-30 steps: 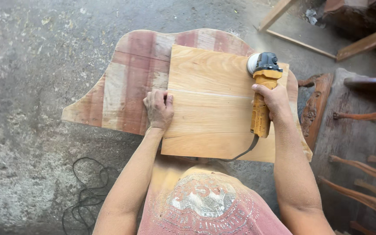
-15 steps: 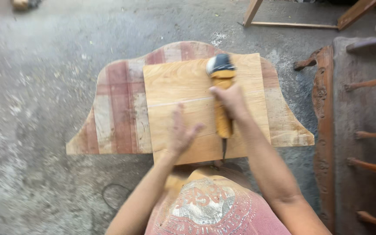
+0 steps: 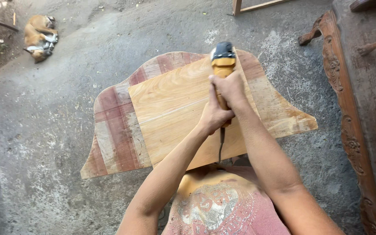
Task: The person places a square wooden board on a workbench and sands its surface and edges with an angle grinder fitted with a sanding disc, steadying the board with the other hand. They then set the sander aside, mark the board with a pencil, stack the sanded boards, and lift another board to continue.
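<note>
1. Since the frame half a second ago, the left hand (image 3: 214, 115) has been lifted off the pale plank and brought onto the grinder's handle; the view has also swung, so the plank now sits rotated in frame and a dog is seen at upper left.
2. Both hands are now closed on the orange angle grinder (image 3: 223, 74): right hand (image 3: 229, 89) higher on the body, left hand just below it, wrapped round the rear of the handle. Fingers of both are curled tight, no gap seen.
3. Grinder is placed at upper centre of frame, head pointing up-frame, resting at the far edge of the pale wood plank (image 3: 183, 113). Whether the disc touches the wood cannot be told; it is hidden under the head.
4. The plank lies loose on the striped red-and-cream shaped panel (image 3: 114, 126), which serves as the counter. No clamp is seen.
5. Risk, as judged: with no hand on the plank, it could be spun or shoved off the panel by disc torque. Cause: nothing pinning it.
6. Risk: the cord (image 3: 220, 146) hangs from the handle straight down toward the torso, between the forearms; it could be snagged or dragged under the plank edge.
7. Risk: the head sits at the plank's far edge, so a tilted disc could dig in or kick back.
8. Dog (image 3: 40, 37) lies on the concrete floor (image 3: 44, 109), well apart.
</note>
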A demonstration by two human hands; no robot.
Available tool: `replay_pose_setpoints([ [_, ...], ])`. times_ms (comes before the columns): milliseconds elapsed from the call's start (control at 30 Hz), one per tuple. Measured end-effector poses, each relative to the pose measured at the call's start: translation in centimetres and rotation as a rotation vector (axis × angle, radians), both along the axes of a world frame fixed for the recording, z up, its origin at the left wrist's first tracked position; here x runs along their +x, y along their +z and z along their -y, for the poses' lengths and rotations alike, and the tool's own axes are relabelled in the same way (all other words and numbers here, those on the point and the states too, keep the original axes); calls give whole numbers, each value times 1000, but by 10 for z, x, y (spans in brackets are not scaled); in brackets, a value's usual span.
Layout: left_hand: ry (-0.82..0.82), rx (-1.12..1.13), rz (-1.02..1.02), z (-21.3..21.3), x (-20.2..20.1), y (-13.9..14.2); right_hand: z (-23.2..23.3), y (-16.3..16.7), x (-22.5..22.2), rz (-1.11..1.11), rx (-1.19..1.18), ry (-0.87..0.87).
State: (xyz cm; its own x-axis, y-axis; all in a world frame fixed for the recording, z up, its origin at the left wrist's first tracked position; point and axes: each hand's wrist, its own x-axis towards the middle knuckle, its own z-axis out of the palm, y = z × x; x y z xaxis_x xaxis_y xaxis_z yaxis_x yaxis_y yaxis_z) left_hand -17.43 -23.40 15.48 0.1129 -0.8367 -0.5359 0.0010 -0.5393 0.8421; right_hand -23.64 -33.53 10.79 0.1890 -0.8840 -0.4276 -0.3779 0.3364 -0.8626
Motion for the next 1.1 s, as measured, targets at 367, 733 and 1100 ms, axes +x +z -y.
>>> replay_pose_setpoints([
  [367,-27,-16,17,11,-9,-3,6,10,-13,-54,84,-15],
  [733,-1,9,41,2,-15,-2,-4,22,-14,-52,92,3],
  [1100,60,-23,29,-32,-28,-3,-34,4,-17,-74,-62,44],
])
